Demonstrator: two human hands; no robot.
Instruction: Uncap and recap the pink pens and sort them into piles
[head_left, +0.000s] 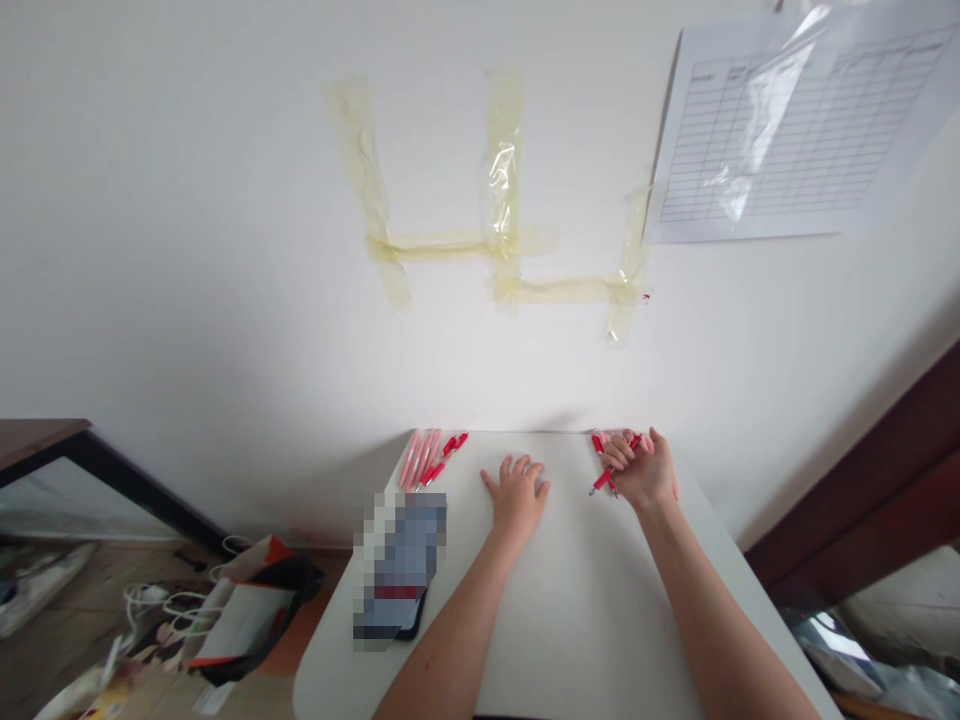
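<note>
My left hand [517, 497] rests on the white table [570, 600] with its fingers spread and nothing in them. At the back right of the table, my right hand [641, 468] is turned with the palm partly up. Its fingers curl around a red pen [602, 481], whose tip points down to the left. Other red and pink pens lie under and behind this hand, partly hidden by it. Towards the back left lie several pink pens [421, 458] side by side, with red pens [454, 444] to their right.
A phone [409, 560], blurred out, lies at the table's left side. The wall [247, 250] touches the back edge and bears yellowed tape [442, 245] and a printed sheet [787, 130]. Bags and white cables [180, 605] lie on the floor at left; dark red furniture [862, 490] stands at right.
</note>
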